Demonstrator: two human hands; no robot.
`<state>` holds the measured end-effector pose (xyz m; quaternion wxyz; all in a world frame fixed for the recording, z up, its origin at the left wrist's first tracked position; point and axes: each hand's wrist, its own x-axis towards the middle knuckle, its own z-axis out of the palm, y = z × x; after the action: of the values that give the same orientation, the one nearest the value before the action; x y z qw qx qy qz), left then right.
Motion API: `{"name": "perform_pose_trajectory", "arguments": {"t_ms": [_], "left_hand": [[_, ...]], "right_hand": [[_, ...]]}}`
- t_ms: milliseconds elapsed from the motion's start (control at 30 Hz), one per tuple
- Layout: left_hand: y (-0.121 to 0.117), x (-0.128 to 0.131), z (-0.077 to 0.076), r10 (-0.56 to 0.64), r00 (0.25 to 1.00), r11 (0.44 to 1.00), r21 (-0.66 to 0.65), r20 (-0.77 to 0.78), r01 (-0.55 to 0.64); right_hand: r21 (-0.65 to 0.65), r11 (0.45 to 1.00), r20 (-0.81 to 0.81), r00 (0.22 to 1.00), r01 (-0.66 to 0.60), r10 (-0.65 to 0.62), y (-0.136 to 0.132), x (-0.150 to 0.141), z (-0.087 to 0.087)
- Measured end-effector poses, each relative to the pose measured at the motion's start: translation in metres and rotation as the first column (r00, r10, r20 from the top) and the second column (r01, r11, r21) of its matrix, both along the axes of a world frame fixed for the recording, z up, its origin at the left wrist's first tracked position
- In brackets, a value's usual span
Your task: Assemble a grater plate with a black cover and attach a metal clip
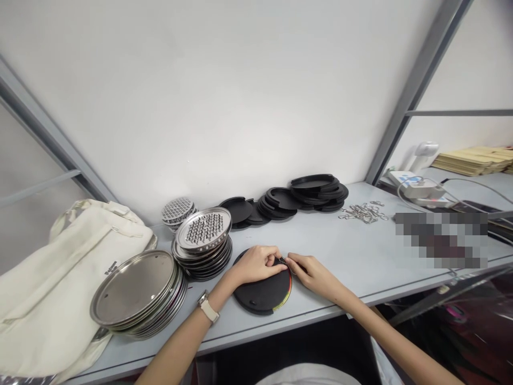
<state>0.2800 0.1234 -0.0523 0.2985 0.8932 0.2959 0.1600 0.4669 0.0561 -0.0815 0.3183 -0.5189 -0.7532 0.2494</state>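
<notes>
A black round disc (260,295) lies on the grey table in front of me, with a red and yellow strip along its right edge. My left hand (258,263) rests across its upper part, thumb and fingers closed at the rim. There, a small metal clip (282,260) shows between my fingertips, partly hidden. My right hand (308,271) pinches at the same spot from the right, just beyond the disc's edge. Further right lies a loose pile of metal clips (364,213).
Stacked round metal plates (136,286) and perforated grater discs (205,229) stand to the left, beside a cream bag (80,283). Black round holders (280,200) line the wall. A blurred patch (441,240), a white device (414,183) and tan boards (473,161) are at right.
</notes>
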Motion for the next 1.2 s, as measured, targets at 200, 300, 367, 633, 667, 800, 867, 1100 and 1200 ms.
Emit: {"name": "perform_pose_trajectory", "arguments": {"t_ms": [200, 300, 367, 633, 667, 800, 867, 1100, 1200], "left_hand": [[-0.0007, 0.0005, 0.0019, 0.01, 1.0, 1.0, -0.007, -0.012, -0.01], [-0.0006, 0.0004, 0.0021, 0.01, 1.0, 1.0, -0.004, -0.017, -0.01], [-0.0006, 0.0004, 0.0019, 0.008, 1.0, 1.0, 0.002, -0.017, -0.008], [-0.0034, 0.0019, 0.0034, -0.033, 0.999, 0.998, 0.053, -0.025, 0.034], [-0.0037, 0.002, 0.0037, -0.034, 0.999, 0.998, 0.051, -0.025, 0.036], [-0.0042, 0.0016, 0.0039, -0.034, 0.999, 0.998, 0.051, -0.018, 0.035], [-0.0042, 0.0014, 0.0039, -0.028, 0.999, 0.998, 0.062, -0.016, 0.029], [-0.0044, 0.0011, 0.0047, -0.032, 0.999, 0.997, 0.074, -0.022, 0.033], [-0.0049, 0.0006, 0.0061, -0.044, 0.999, 0.996, 0.07, -0.025, 0.046]], "right_hand": [[-0.009, 1.0, -0.014, 1.0, 0.014, -0.014, -0.0004, -0.0012, 0.0012], [-0.009, 1.0, -0.021, 1.0, 0.013, -0.013, -0.0006, -0.0011, 0.0011], [0.0, 1.0, -0.03, 0.999, 0.029, -0.029, 0.0003, -0.0002, 0.0003], [0.004, 0.996, -0.065, 0.994, 0.093, -0.093, 0.0038, 0.0041, -0.0027], [0.003, 0.996, -0.064, 0.994, 0.092, -0.091, 0.0035, 0.0038, -0.0023], [-0.01, 0.996, -0.068, 0.994, 0.086, -0.086, 0.0021, 0.002, -0.0002], [-0.022, 0.998, -0.062, 0.996, 0.056, -0.058, 0.0014, 0.0014, 0.0003], [-0.015, 1.0, -0.054, 0.998, 0.017, -0.018, -0.0006, -0.0006, 0.0006], [0.001, 1.0, -0.07, 0.997, 0.023, -0.023, -0.0008, -0.0009, 0.0004]]}}
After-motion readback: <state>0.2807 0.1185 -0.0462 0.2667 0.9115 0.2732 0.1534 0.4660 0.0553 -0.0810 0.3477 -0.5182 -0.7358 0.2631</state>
